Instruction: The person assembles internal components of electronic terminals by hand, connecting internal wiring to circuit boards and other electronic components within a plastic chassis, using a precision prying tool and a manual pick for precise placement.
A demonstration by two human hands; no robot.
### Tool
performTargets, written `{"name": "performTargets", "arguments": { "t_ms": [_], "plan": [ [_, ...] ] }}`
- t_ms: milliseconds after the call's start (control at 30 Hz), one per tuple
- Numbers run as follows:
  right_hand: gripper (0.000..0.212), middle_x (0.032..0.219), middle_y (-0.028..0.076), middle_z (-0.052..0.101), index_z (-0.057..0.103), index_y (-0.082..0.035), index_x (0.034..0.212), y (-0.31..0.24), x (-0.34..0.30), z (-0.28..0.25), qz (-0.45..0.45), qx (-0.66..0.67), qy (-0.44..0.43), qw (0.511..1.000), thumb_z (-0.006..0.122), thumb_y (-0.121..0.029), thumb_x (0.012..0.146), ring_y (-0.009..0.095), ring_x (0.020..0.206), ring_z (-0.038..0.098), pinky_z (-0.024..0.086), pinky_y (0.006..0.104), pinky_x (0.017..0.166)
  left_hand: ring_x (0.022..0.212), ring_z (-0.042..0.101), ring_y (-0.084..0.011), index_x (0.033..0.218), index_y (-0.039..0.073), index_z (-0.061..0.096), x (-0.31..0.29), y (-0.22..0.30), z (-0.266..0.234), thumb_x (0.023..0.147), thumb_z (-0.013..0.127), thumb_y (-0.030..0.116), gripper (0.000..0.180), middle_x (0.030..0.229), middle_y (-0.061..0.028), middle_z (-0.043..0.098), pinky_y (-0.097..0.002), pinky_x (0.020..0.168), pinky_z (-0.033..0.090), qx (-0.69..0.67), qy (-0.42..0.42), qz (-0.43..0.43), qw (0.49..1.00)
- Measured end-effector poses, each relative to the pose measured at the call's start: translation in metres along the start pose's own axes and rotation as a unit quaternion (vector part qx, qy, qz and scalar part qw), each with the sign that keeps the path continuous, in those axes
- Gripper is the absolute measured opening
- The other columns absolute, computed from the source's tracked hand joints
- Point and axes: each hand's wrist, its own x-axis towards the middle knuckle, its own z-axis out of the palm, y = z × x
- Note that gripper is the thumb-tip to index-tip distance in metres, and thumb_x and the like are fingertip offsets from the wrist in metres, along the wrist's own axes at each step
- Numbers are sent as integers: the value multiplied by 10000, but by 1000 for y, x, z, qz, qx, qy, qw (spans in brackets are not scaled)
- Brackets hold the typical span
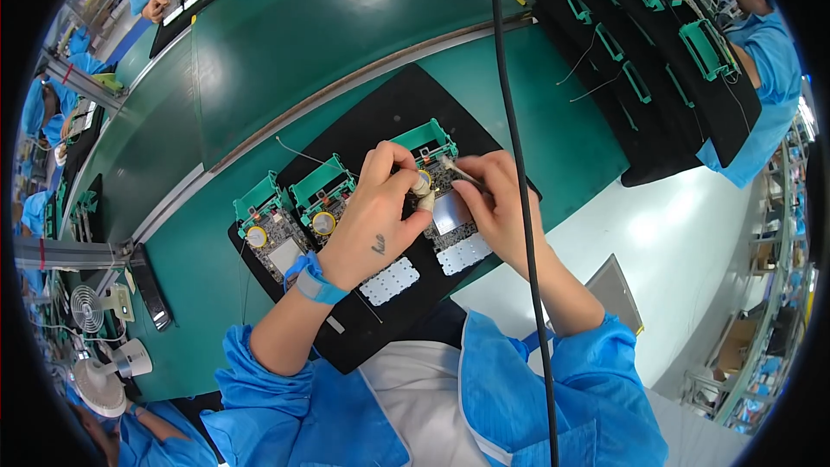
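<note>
Circuit boards in green frames, three of them, lie side by side on one black tray on the green surface. Over the rightmost board, the left hand pinches narrow near its coin cell, fingers capped in cots; the right hand grips a slim tool. A slip of the tool tip could scratch that board, I judge.
</note>
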Motion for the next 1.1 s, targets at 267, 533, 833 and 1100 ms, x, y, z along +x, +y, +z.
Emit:
{"name": "performTargets", "arguments": {
  "t_ms": [267, 533, 833, 1100],
  "plan": [
    [292, 953, 100, 518, 623, -77, 1177, -12, -21, -14, 69, -4, -56, 996, 535, 19, 915, 187, 780, 565, 466, 277, 669, 995, 485, -307, 851, -115, 551, 7, 11, -3, 672, 692, -25, 245, 1053, -150, 433, -369, 802, 482, 29, -23, -23, 999],
    [402, 954, 98, 475, 644, -106, 1199, -8, -35, -14, 28, -82, -79, 993, 552, 85, 858, 167, 636, 527, 443, 280, 548, 992, 482, -312, 829, -126, 544, 8, 19, -2, 695, 671, -34, 206, 1040, -160, 427, -367, 783, 481, 41, -31, -52, 997],
    [620, 949, 87, 480, 622, -169, 1257, 4, -41, 1, -95, -201, -56, 973, 591, 75, 687, 190, 684, 595, 504, 287, 505, 1008, 470, -329, 838, -125, 535, 8, 17, 1, 695, 674, -26, 222, 1037, -174, 425, -393, 821, 463, 55, -20, -30, 998],
    [478, 922, 106, 451, 639, -85, 1221, 1, -34, -7, 15, -42, -44, 998, 570, 114, 793, 205, 689, 528, 459, 301, 628, 1021, 465, -331, 871, -134, 537, 7, 9, 2, 684, 683, -14, 265, 1052, -178, 423, -392, 865, 452, 50, -28, -28, 998]
  ]
}}
